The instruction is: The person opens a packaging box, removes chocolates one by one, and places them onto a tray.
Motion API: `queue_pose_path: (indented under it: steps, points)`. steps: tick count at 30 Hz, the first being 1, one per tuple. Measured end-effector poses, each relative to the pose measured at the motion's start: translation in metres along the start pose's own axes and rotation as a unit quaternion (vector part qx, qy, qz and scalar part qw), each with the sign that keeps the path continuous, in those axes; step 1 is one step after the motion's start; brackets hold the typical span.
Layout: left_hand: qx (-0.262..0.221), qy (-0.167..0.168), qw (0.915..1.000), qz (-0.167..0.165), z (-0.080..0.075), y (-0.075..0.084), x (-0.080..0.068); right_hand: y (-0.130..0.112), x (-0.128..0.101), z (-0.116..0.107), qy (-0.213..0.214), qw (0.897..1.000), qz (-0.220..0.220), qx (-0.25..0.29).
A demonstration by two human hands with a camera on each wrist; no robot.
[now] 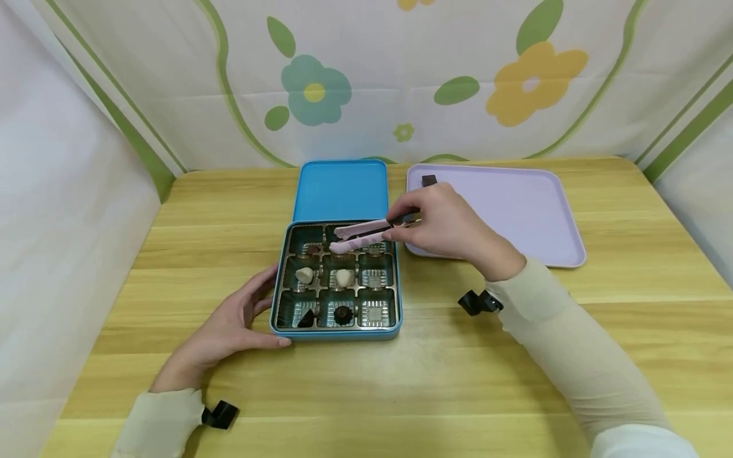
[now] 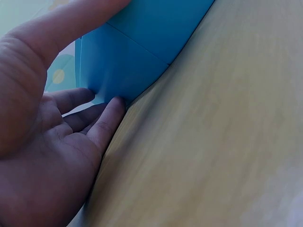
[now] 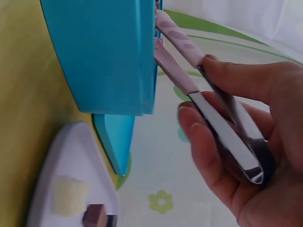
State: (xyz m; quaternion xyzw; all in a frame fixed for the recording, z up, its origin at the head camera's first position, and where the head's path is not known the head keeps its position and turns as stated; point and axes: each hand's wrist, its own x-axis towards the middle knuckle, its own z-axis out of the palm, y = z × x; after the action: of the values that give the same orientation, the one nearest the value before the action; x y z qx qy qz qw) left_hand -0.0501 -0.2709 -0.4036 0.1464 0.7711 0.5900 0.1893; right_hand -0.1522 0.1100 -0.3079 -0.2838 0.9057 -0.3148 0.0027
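Head view is showing a pale wooden worktop (image 1: 515, 356) hemmed in by white cloth walls (image 1: 366, 76) printed with flowers and green vines. A blue chocolate tin (image 1: 336, 334) is sitting near the middle, its lid (image 1: 342, 189) lying just behind it toward the far edge. The left hand (image 1: 229, 327) is resting open, straight fingers and thumb touching the tin's near-left corner. The right hand (image 1: 443, 222) is gripping pink-tipped tongs (image 1: 361, 234), their tips hanging over the tin's back row of compartments. A lilac tray (image 1: 515, 210) is lying toward the far right corner, carrying a dark chocolate (image 1: 429, 180) at its back-left corner.
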Motion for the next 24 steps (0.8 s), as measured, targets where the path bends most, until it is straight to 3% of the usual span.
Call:
queue_pose_path:
  steps: [6, 15, 18, 24]
  points:
    - [0.004, 0.003, 1.0000, 0.001, -0.002, -0.001, -0.002, -0.012, 0.011, -0.004, -0.021, 0.998, -0.043, -0.044]
    - [0.002, 0.002, 1.0000, 0.008, -0.003, -0.002, -0.003, -0.041, 0.036, -0.002, -0.091, 0.992, -0.030, -0.079]
    - [0.002, 0.001, 0.9999, 0.010, -0.001, -0.002, -0.002, -0.038, 0.037, 0.001, -0.095, 0.993, -0.034, -0.067]
    - [0.005, 0.002, 0.9999, 0.010, 0.000, -0.001, -0.001, -0.020, 0.029, 0.003, -0.071, 0.997, 0.003, 0.007]
